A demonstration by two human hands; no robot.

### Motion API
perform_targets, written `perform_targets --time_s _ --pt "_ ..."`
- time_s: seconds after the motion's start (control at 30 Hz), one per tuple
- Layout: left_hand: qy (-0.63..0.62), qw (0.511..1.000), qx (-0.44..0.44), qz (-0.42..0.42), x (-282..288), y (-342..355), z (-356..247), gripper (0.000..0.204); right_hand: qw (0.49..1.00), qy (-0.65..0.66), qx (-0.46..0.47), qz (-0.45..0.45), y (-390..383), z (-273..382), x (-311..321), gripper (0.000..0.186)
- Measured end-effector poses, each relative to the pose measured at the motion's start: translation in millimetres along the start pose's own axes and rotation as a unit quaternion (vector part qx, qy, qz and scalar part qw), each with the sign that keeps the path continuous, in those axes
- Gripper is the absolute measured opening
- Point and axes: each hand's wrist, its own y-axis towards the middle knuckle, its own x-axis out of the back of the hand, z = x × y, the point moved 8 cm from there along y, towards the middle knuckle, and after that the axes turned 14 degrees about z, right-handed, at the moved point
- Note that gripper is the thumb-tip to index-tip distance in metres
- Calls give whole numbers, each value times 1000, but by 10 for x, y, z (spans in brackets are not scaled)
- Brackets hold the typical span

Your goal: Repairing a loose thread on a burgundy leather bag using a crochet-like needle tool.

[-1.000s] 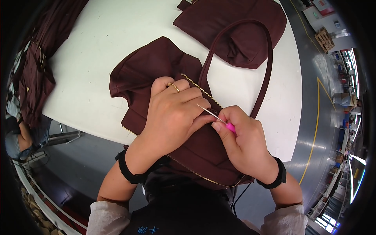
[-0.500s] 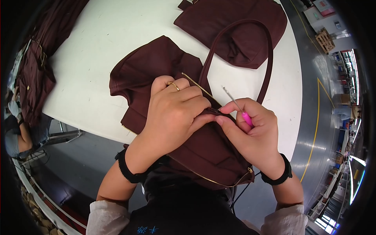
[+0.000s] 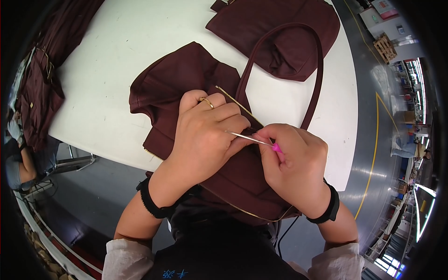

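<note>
A dark maroon bag [image 3: 186, 70] with a gold-toothed zipper [image 3: 239, 106] lies partly on the table and partly across my lap. My left hand [image 3: 207, 128], with a ring on one finger, is closed on the bag's fabric beside the zipper. Closed round the pink handle of a thin metal-shafted tool [image 3: 252, 138], my right hand [image 3: 294, 158] is up against the left fingertips. The shaft points left across the left thumb and fingers. Both hands cover the spot where the fabric is pinched. A long strap [image 3: 319, 70] loops out to the right.
Another maroon bag [image 3: 280, 37] lies at the far right of the white table [image 3: 112, 60]. More maroon pieces [image 3: 44, 93] hang at the left edge, near another person's arm [image 3: 27, 161]. A grey floor with yellow lines [image 3: 368, 172] borders the table on the right.
My right hand has turned over, swinging the tool's shaft from pointing up and away to pointing left across my left fingers. The left hand has kept its grip on the bag.
</note>
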Motion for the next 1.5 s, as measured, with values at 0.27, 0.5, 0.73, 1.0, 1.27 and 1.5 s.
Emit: perform_targets --time_s 0.27,0.5,0.73,1.0,1.27,1.5 --pt "1 1000 -4 -16 9 -12 -12 23 991 85 -90 55 35 -162 -73 9" --pt "14 1000 -2 -17 2 -7 -27 24 970 181 -138 90 13 -285 -200 8" --pt "11 1000 -3 -17 20 -14 -21 23 977 162 -114 81 -32 -142 -207 7" --pt "-4 1000 6 -19 -7 -14 9 23 878 394 -249 105 -221 -452 -158 8" --pt "-10 1000 13 -13 43 -15 13 25 948 284 -117 85 -253 -292 34 8" --pt "-44 999 -14 16 79 16 41 25 995 61 -33 73 -288 -243 192 12"
